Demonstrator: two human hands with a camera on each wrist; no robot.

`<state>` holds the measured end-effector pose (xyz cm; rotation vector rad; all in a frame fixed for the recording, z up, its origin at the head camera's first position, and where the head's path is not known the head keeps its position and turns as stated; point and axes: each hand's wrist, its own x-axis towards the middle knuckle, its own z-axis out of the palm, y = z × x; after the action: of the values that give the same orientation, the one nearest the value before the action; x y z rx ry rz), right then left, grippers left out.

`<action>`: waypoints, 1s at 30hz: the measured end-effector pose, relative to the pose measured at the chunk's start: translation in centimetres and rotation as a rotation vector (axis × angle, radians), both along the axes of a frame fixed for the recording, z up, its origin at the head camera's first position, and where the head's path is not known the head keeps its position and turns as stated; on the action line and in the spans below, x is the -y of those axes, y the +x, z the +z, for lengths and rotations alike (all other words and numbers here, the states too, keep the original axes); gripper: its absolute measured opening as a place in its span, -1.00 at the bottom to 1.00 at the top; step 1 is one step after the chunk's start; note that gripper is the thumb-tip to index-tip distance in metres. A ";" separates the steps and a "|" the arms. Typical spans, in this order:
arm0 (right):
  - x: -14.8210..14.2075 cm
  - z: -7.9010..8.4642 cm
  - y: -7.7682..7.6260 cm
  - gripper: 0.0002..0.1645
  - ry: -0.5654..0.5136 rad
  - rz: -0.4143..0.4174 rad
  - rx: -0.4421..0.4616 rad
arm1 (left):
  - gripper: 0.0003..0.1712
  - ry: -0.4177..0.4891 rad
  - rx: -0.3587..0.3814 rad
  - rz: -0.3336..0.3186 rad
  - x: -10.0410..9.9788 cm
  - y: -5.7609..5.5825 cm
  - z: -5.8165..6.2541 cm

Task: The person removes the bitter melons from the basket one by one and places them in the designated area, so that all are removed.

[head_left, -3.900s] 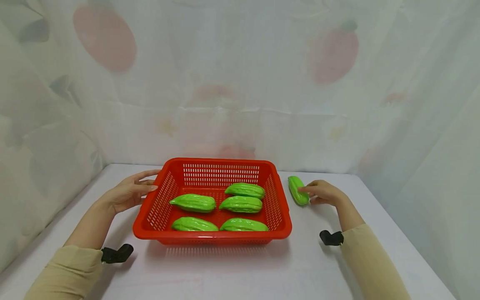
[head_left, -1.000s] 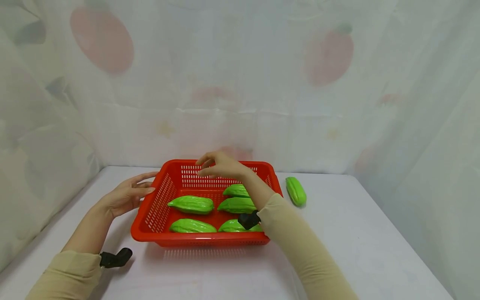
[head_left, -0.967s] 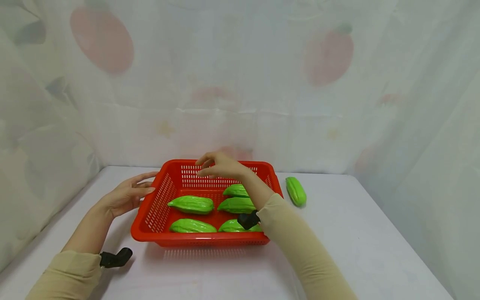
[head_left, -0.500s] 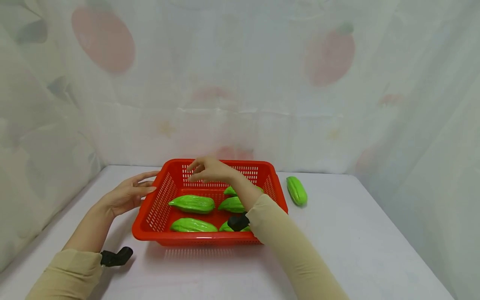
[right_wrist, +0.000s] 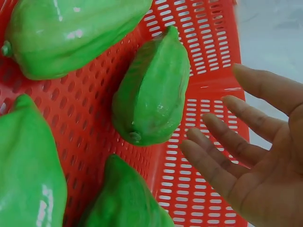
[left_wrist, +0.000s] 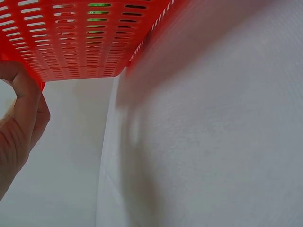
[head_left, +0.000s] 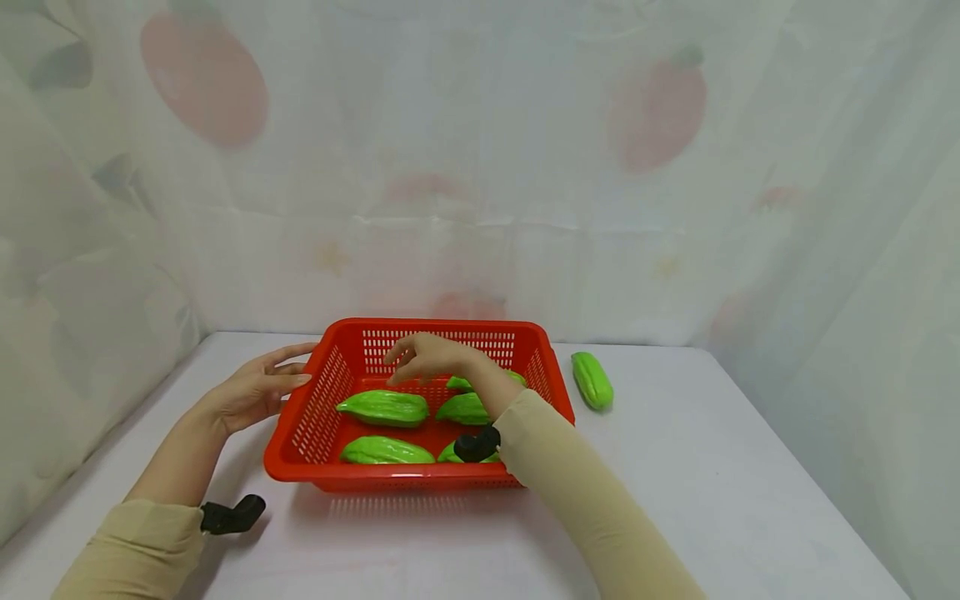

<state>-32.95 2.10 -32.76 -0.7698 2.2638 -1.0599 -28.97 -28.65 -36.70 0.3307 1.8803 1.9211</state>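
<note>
A red plastic basket [head_left: 405, 472] with slotted walls holds several green ribbed bitter melons [head_left: 385, 408]. On its left side, my left hand [head_left: 255, 390] grips the rim with thumb and fingertips; the left wrist view shows that hand [left_wrist: 22, 111] bent at the basket's edge. My right hand [head_left: 429, 357] hovers inside the basket, above the back-left melon, fingers spread and holding nothing. In the right wrist view the palm of that hand [right_wrist: 265, 161] faces a bitter melon [right_wrist: 152, 94], with a gap between them. The right forearm hides parts of the right-hand melons.
One more bitter melon [head_left: 592, 381] lies on the white table [head_left: 697, 467], right of the basket. A printed curtain [head_left: 480, 167] rises behind the table and along both sides. A black wrist mount [head_left: 234, 515] sticks out from each sleeve.
The right hand has left the lone melon on the right, swung left over the basket, then lowered into it. That melon stayed in place. The left hand keeps to the rim.
</note>
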 end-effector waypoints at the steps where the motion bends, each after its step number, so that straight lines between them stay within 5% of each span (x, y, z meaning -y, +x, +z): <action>1: 0.0 -0.1 0.0 -0.40 0.007 0.006 0.002 | -0.45 -0.001 -0.002 -0.003 0.0 0.0 0.0; 13: -0.2 -0.7 0.1 -0.38 0.163 0.118 0.001 | -0.42 -0.036 -0.012 -0.005 -0.1 -0.3 -0.3; 30: -0.3 -1.3 0.4 -0.36 0.238 0.127 0.124 | -0.35 -0.067 -0.004 0.031 -0.4 -0.4 -0.1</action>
<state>-32.59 2.44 -34.09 -0.7159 2.1553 -0.7425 -29.34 -28.23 -36.78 0.2862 1.9586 1.8735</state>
